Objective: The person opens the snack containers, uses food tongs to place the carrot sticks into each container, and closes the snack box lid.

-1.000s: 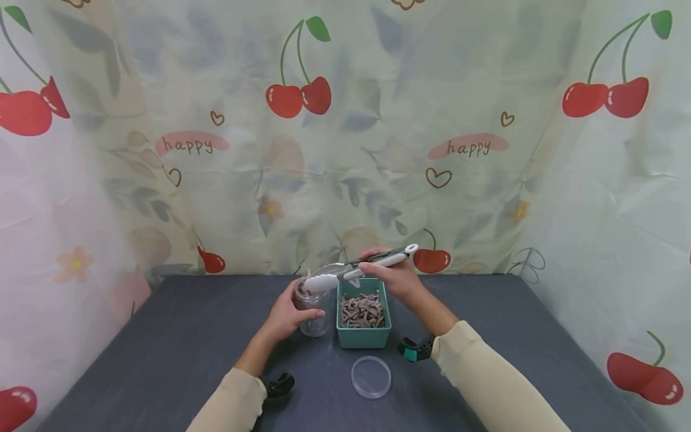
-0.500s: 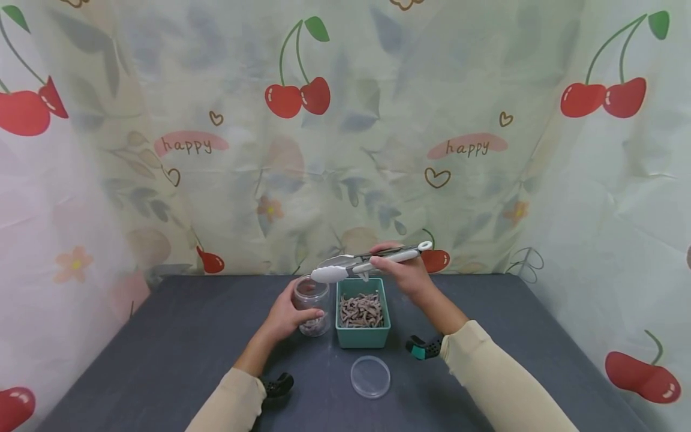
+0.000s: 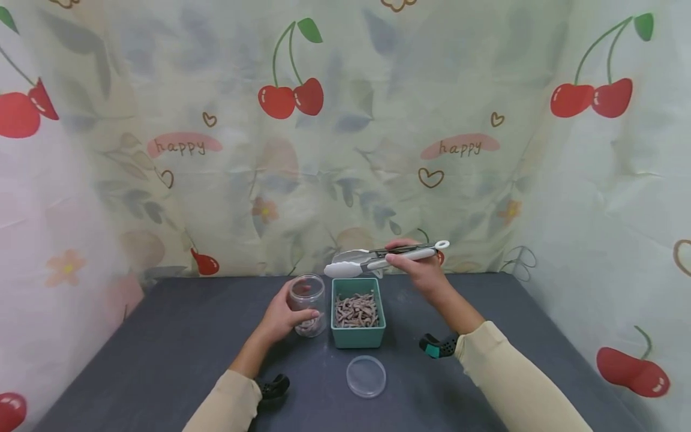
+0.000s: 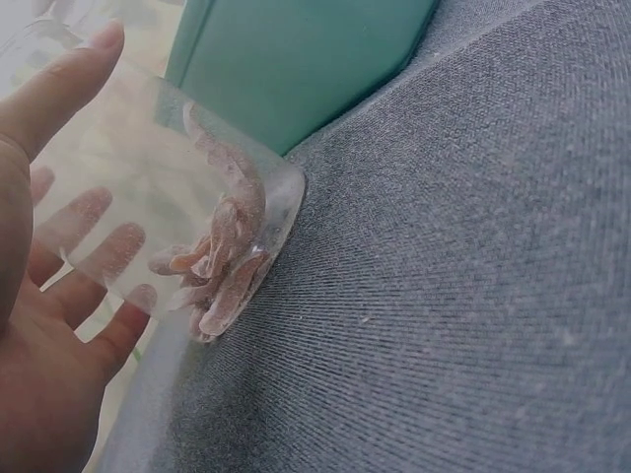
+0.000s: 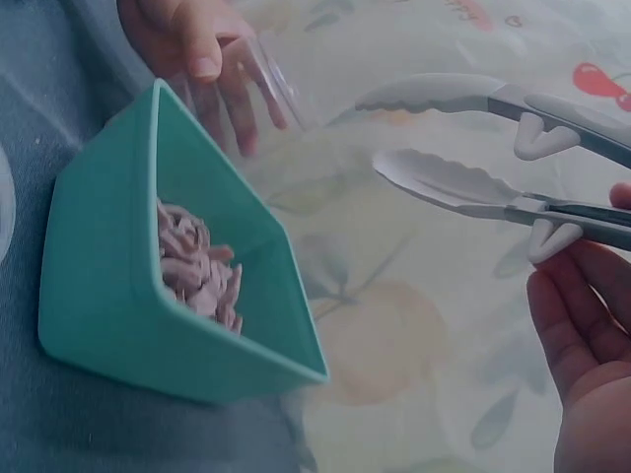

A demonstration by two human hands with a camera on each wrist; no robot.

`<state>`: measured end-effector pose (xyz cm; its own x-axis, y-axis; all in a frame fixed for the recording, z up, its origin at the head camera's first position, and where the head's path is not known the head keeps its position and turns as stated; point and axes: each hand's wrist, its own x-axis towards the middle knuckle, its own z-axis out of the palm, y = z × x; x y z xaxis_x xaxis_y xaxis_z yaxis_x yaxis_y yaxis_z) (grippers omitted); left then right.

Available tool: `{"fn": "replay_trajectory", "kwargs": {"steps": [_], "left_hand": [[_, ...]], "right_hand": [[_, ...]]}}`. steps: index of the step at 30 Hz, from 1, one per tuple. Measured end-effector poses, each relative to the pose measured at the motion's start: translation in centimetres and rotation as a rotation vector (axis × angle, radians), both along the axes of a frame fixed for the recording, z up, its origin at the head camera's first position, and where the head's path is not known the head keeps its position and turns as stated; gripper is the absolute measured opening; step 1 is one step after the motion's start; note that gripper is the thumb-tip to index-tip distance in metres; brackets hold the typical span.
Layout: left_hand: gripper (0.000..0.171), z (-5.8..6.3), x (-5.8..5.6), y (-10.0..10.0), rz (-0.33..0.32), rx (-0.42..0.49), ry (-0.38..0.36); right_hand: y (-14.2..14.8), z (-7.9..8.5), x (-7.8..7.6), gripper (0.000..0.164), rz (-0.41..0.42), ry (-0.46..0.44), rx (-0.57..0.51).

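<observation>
My left hand grips a clear jar, fingers round the far side and thumb across the front. A few pinkish-brown strips lie at the jar's bottom in the left wrist view. The jar stands on the dark cloth, left of a teal bin part-filled with similar strips. Raised above the bin, my right hand holds grey-and-white tongs by their handles. Their scalloped white ends are spread apart with nothing between them, pointing left toward the jar.
A round clear lid lies flat on the dark tabletop in front of the bin. Behind the table hangs a curtain with printed cherries; further curtain stands along both sides.
The tongs have moved right and slightly up, away from the jar's mouth. Strips seen at the mouth earlier now lie inside at the bottom. The left hand keeps its hold on the jar.
</observation>
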<state>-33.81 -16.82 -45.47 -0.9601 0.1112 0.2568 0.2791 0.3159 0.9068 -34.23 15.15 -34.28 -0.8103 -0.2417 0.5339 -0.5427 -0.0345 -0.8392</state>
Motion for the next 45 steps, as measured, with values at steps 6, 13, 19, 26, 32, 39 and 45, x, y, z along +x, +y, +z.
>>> {"fn": "replay_trajectory", "kwargs": {"steps": [6, 13, 19, 26, 32, 39, 45], "left_hand": [[0.078, 0.2, 0.1, -0.1, 0.008, -0.005, 0.003], [0.078, -0.1, 0.0, -0.1, 0.005, -0.015, 0.016], [0.080, 0.0, 0.1, -0.1, 0.003, -0.019, 0.013], [0.079, 0.1, 0.2, -0.1, -0.001, -0.015, 0.011], [0.080, 0.1, 0.2, -0.1, -0.005, -0.013, 0.014], [0.079, 0.3, 0.3, -0.1, -0.019, -0.002, 0.025], [0.080, 0.1, 0.2, -0.2, -0.016, -0.016, 0.023]], "right_hand": [[1.3, -0.5, 0.2, 0.030, -0.013, -0.023, 0.027], [2.3, -1.3, 0.3, 0.029, 0.003, -0.029, 0.054], [2.7, -1.2, 1.5, 0.028, -0.040, -0.043, 0.123], [2.7, -1.7, 2.5, 0.033, -0.023, -0.107, 0.116], [3.1, -3.2, 1.5, 0.029, -0.028, -0.113, 0.109], [3.3, -4.8, 0.3, 0.035, -0.019, -0.093, 0.165], [3.1, -4.8, 0.0, 0.038, 0.025, -0.127, 0.185]]}}
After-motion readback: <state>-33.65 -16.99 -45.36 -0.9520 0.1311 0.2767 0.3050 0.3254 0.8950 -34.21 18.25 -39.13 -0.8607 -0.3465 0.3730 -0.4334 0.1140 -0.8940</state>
